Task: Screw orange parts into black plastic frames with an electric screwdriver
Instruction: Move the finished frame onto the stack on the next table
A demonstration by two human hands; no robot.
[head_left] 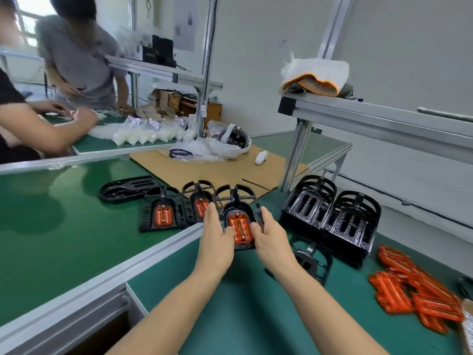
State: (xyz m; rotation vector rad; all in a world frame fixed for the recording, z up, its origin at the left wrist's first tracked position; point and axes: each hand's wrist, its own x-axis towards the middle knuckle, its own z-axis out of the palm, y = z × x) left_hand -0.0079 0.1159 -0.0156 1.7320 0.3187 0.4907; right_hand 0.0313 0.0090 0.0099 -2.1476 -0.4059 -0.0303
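Note:
Both my hands hold one black plastic frame (236, 207) with an orange part (240, 228) seated in it, over the green table. My left hand (215, 230) grips its left side, thumb near the orange part. My right hand (268, 233) grips the right side. Two more frames with orange parts, one (161, 212) and another (201, 204), lie just left. Stacks of bare black frames (330, 213) stand to the right. Loose orange parts (414, 290) are piled at the right. No electric screwdriver shows.
An upside-down black frame (128, 188) lies further left, another (311, 262) under my right wrist. Cardboard sheet (217, 167) with a white headset (230, 139) behind. Aluminium shelf post (297, 155) on the right. Two people work at the far left table (107, 144).

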